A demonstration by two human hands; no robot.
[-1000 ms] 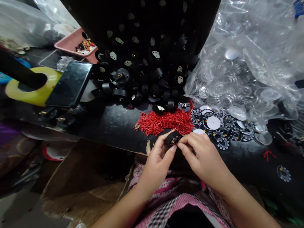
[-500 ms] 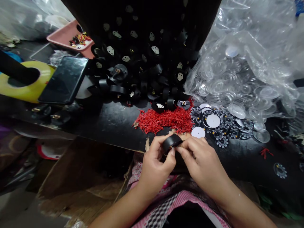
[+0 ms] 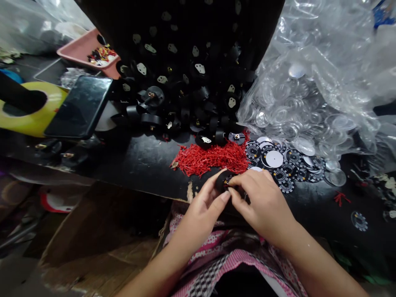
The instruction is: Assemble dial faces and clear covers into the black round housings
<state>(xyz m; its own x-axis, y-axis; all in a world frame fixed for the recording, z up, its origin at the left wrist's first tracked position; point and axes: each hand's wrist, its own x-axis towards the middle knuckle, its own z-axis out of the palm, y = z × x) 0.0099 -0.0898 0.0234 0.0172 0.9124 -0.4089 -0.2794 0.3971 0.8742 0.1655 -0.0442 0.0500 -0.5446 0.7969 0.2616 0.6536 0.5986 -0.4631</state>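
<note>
My left hand (image 3: 202, 210) grips a small round black housing (image 3: 223, 180) at the table's near edge, thumb and fingers closed round its rim. My right hand (image 3: 262, 202) pinches at the same housing from the right, fingertips pressed on its face. What lies under those fingertips is hidden. Just beyond the hands lies a heap of small red pointers (image 3: 213, 156). To the right of it are printed dial discs (image 3: 280, 165), black with white marks, some turned white side up.
A big pile of black housings (image 3: 185, 90) fills the back of the black table (image 3: 145, 159). Clear plastic bags of round lenses (image 3: 309, 103) sit at the right. A dark phone (image 3: 78, 107), a yellow tape roll (image 3: 34, 115) and a pink tray (image 3: 83, 49) are at the left. A cardboard box (image 3: 102, 231) is below.
The housing was tilted edge-up half a second ago; now it faces up again and my right fingertips press on its face. Both hands shifted slightly forward toward the red heap.
</note>
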